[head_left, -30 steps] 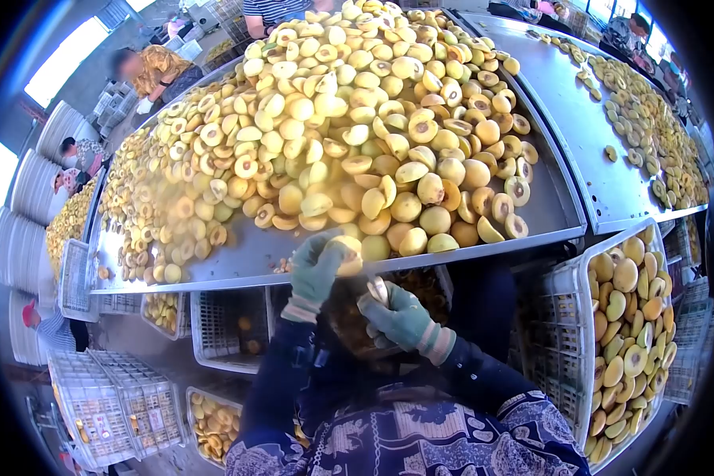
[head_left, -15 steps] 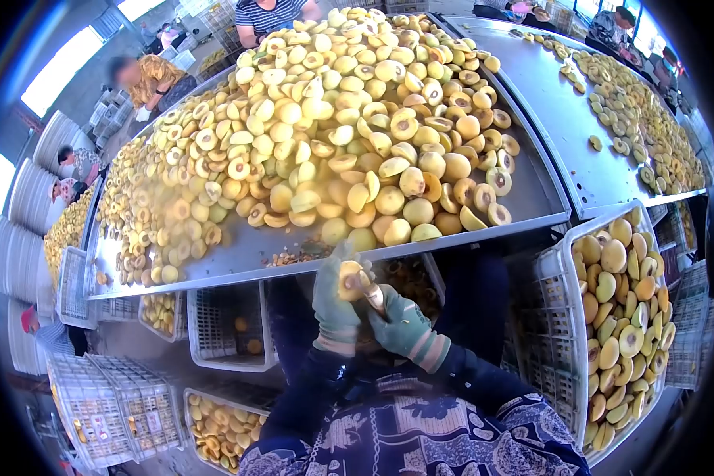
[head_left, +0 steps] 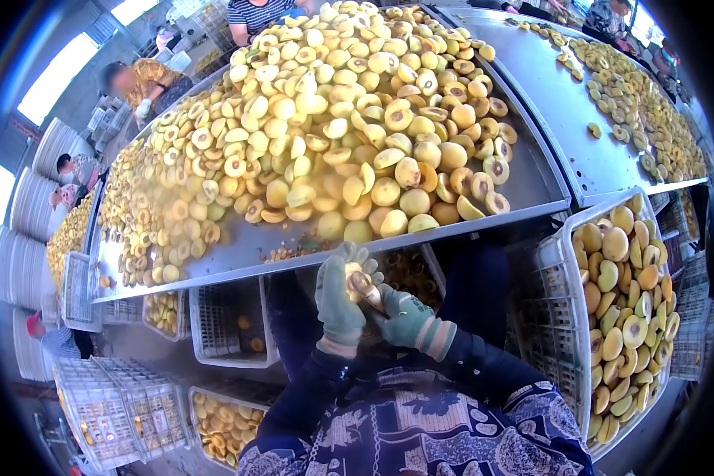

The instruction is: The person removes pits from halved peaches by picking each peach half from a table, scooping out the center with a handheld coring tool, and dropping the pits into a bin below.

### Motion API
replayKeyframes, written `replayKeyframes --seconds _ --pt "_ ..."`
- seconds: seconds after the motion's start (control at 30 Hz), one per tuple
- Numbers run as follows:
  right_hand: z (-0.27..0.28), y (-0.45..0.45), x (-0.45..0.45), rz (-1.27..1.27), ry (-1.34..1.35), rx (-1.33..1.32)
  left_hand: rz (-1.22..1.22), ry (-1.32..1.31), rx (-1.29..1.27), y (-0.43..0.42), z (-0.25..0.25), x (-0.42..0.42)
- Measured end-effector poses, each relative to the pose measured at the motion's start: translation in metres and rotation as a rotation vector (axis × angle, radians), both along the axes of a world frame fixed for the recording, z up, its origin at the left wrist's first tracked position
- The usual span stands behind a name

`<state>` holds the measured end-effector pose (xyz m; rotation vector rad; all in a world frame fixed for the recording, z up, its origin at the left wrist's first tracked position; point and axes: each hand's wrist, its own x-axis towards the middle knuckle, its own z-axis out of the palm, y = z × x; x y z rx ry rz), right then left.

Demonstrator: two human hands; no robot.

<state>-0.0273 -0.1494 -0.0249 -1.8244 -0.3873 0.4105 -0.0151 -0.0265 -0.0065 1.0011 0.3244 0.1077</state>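
Note:
My left hand (head_left: 337,301), in a green-grey work glove, is wrapped round a yellow peach half (head_left: 352,270) just below the table's front edge. In my gloved right hand (head_left: 408,321) is a pitting spoon (head_left: 365,289), its rounded metal end pressed against the cut face of that half. My fingers hide part of the tool's handle. A big heap of peach halves (head_left: 309,151) covers much of the metal table (head_left: 190,271) in front of me. Small brown scraps (head_left: 289,251) lie near its edge, by my left hand.
At my right stands a crate (head_left: 570,317) full of peach halves. A dark-bottomed crate (head_left: 230,321) and another crate with fruit (head_left: 222,428) are at my left. A second metal table (head_left: 531,95) holds more halves. Several people work around the tables.
The spoon's rounded end has turned and pushed further onto the peach half. My right hand has shifted slightly, and my left fingers have curled round the fruit. The view has moved a little.

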Motion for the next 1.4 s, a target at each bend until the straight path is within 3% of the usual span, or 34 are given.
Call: replayKeyframes --seconds 0.07,0.17,0.27,0.4,0.57,0.67,0.77,0.87,0.97,1.1,1.2,1.3,1.4 --pt "-0.017 0.003 -0.001 0.018 -0.091 0.036 0.03 0.017 0.012 0.002 -0.001 0.0" --pt "0.012 -0.004 0.003 0.089 0.18 -0.051 0.07 0.004 0.041 0.002 -0.005 -0.002" --pt "0.006 -0.003 0.006 0.125 0.026 -0.257 0.108 0.008 0.048 -0.001 -0.005 -0.002" --pt "-0.009 0.005 0.002 0.091 0.123 -0.007 0.129 0.015 0.059 0.002 -0.01 -0.002" --pt "0.004 -0.004 0.01 0.178 0.06 -0.287 0.118 0.001 0.082 0.003 -0.014 -0.003" --pt "0.025 -0.003 0.009 0.159 0.611 0.047 0.117 0.009 0.107 0.004 -0.014 -0.004" --pt "0.047 -0.005 0.011 0.164 0.689 0.012 0.084 -0.019 0.09 0.005 -0.015 -0.004" --pt "0.027 -0.004 0.006 0.112 0.875 0.37 0.033 0.003 0.04 0.007 -0.005 0.0" --pt "0.036 -0.016 0.015 0.245 1.049 0.484 -0.028 -0.002 0.057 0.011 -0.004 0.0" --pt "0.041 -0.02 0.02 0.309 1.061 0.435 -0.113 -0.01 0.043 0.014 -0.008 0.001" --pt "0.05 -0.01 0.012 0.192 0.868 0.321 -0.18 0.058 -0.022 0.019 -0.008 0.002" --pt "0.026 -0.014 0.018 0.372 1.034 0.491 -0.203 0.044 -0.044 0.02 -0.011 0.004" --pt "0.015 -0.017 0.019 0.514 1.32 0.851 -0.175 -0.008 -0.026 0.018 -0.014 0.005"
